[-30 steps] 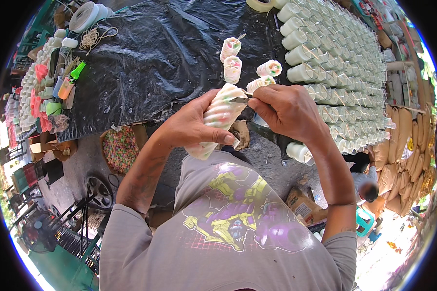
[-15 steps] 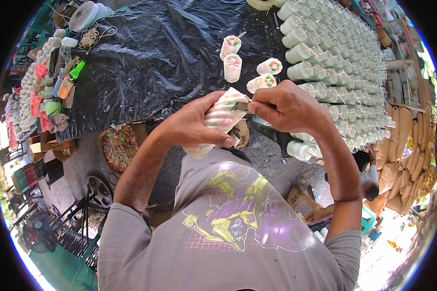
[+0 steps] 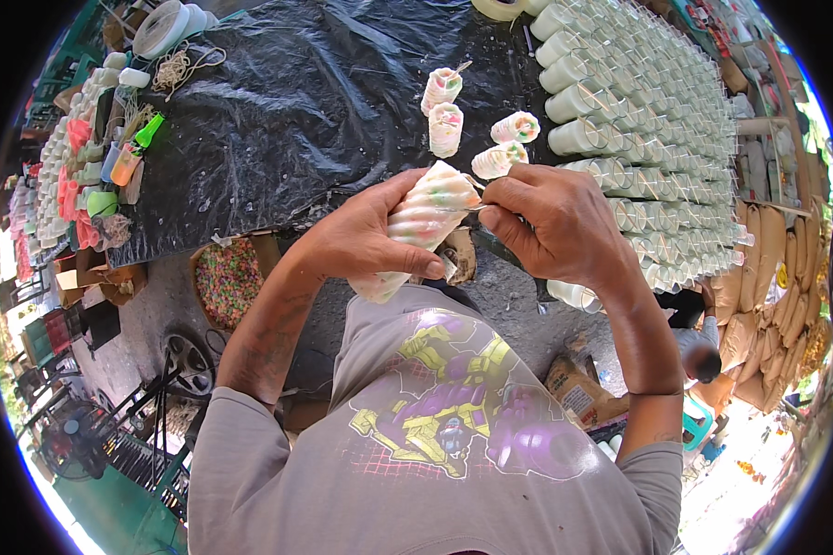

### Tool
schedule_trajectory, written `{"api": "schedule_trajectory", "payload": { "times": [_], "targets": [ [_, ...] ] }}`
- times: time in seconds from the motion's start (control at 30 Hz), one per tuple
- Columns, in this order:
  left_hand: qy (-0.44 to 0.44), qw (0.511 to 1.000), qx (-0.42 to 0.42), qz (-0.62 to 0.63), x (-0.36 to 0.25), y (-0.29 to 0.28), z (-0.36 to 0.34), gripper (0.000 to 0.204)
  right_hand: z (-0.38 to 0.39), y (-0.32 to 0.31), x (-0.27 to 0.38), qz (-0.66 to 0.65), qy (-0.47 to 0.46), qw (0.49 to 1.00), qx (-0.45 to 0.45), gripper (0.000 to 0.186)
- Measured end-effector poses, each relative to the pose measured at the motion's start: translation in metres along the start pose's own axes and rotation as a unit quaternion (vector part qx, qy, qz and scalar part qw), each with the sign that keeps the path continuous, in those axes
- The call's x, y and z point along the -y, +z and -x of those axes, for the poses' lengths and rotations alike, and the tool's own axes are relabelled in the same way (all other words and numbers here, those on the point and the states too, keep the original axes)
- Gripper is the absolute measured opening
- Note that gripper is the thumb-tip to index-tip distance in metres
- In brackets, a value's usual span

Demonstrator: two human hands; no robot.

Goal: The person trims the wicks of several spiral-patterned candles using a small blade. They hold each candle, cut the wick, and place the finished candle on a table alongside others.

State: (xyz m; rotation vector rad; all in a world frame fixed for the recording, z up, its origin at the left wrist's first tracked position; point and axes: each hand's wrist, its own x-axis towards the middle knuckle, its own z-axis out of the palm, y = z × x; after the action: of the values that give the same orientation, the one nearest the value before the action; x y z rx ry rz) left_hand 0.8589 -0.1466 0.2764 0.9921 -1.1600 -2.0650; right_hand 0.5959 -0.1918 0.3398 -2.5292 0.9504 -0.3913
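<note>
A white, spirally ribbed candle [image 3: 424, 211] flecked with pink and green lies tilted in my left hand [image 3: 366, 229]. My left fingers wrap round it from behind, with the thumb across its lower side. At the candle's upper right end, my right hand [image 3: 557, 222] is closed in a pinch on a thin strand [image 3: 477, 207] that looks like a wick. Beyond my hands, two flecked ribbed candles [image 3: 445, 129] stand close together on the black plastic sheet [image 3: 296, 111]. Two shorter ones [image 3: 500, 159] lie on their sides nearer my right hand.
Rows of pale candles in cups [image 3: 578, 134], with thin rods across them, fill the table's right side. More white cups [image 3: 57, 199] and a green-capped bottle [image 3: 146, 134] are at left. Below the table edge sits a box of colourful bits [image 3: 229, 282]. Another person [image 3: 699, 356] is at right.
My right hand has shifted slightly down and turned at the candle's end, its fingers still pinched. The candle has rolled a little in my left hand.
</note>
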Motion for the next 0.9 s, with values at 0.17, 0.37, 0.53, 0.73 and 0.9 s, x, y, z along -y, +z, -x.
{"api": "schedule_trajectory", "payload": {
  "times": [0.17, 0.37, 0.53, 0.73, 0.9],
  "targets": [
    [0.017, 1.000, 0.005, -0.020, 0.006, -0.001, -0.002, 0.096, 0.003, 0.005, 0.002, 0.048, -0.020, 0.998, -0.021, 0.023],
    [-0.003, 1.000, -0.001, -0.016, 0.012, -0.001, -0.002, 0.094, 0.008, 0.018, 0.004, 0.115, -0.034, 0.992, -0.045, 0.021],
    [-0.028, 1.000, 0.000, -0.008, 0.018, -0.006, -0.002, 0.092, 0.007, 0.031, -0.001, 0.137, -0.046, 0.987, -0.065, 0.019],
    [-0.094, 0.991, 0.013, 0.090, 0.029, -0.027, 0.001, 0.089, -0.007, 0.059, -0.006, 0.153, -0.030, 0.985, -0.080, 0.022],
    [-0.090, 0.991, -0.028, 0.095, 0.039, -0.050, 0.017, 0.079, -0.025, 0.080, -0.005, 0.037, 0.053, 0.995, -0.069, 0.027]
  ]
}}
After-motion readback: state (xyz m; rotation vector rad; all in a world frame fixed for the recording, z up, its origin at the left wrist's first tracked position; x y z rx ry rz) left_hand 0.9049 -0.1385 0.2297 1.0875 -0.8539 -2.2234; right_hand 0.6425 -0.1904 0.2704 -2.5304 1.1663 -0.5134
